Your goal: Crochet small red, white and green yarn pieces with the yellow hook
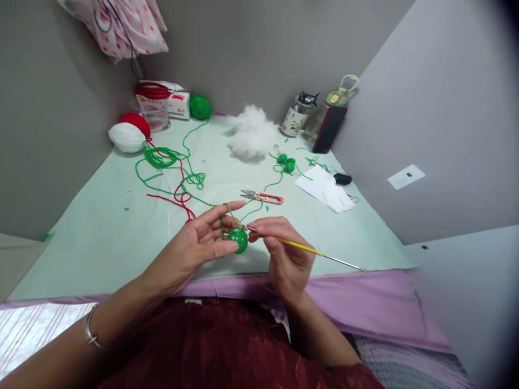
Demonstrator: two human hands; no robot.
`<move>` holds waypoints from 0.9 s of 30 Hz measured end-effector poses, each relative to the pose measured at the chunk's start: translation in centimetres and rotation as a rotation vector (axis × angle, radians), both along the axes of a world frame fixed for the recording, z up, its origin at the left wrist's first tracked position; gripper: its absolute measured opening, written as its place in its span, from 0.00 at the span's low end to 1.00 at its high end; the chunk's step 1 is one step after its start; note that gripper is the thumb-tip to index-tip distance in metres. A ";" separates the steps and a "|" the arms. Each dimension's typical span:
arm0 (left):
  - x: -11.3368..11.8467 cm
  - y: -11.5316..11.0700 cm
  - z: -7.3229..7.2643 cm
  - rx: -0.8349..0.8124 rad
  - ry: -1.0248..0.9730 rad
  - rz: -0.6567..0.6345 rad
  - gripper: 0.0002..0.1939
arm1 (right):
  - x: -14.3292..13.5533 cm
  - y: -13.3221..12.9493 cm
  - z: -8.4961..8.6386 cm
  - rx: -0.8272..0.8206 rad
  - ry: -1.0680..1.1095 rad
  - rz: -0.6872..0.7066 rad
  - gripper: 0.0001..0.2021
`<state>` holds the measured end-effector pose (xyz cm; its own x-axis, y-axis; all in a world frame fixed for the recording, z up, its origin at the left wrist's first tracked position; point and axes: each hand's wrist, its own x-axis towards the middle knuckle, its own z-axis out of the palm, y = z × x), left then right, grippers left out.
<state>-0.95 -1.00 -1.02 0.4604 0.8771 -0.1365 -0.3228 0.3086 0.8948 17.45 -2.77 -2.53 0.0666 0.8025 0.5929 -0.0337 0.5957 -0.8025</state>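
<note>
My left hand (203, 237) pinches a small round green crochet piece (238, 241) between thumb and fingers. Green yarn (203, 201) loops over its raised index finger and trails back across the table. In my right hand (290, 254) is a crochet hook (302, 246) with a yellow grip, held like a pen. The hook's tip meets the top right edge of the green piece; whether a loop sits on it is too small to tell. Just beyond my hands lie orange-handled thread snips (267, 198), their blades pointing left.
White stuffing (252, 134) sits at the back, near a green yarn ball (200, 107). Small green crocheted balls (289, 165) and white tissue (324, 189) lie right. A pen cup (295, 119), bottle (338, 97) and phone (329, 129) stand behind. Left are white yarn (126, 137) and tangled strands.
</note>
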 end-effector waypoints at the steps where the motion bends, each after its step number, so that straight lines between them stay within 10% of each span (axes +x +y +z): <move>1: 0.0 0.0 0.0 0.000 -0.005 -0.001 0.29 | -0.1 0.1 -0.1 -0.014 0.041 0.016 0.08; 8: -0.1 0.0 0.1 0.032 -0.013 -0.006 0.34 | 0.3 0.8 -0.4 -0.181 0.210 0.184 0.07; 22: 0.6 -0.4 0.2 0.066 0.054 0.148 0.39 | 1.1 -1.2 -0.1 0.463 -0.741 -0.297 0.22; 27: 1.1 -1.0 0.1 -0.003 -0.023 0.153 0.35 | 0.8 -1.3 -1.3 0.475 -0.705 -0.343 0.30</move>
<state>0.14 -1.99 -0.93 0.3249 0.9368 -0.1299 -0.3866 0.2569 0.8857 18.24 -4.10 -3.81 -0.2462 0.4667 0.8494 0.6108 0.7552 -0.2379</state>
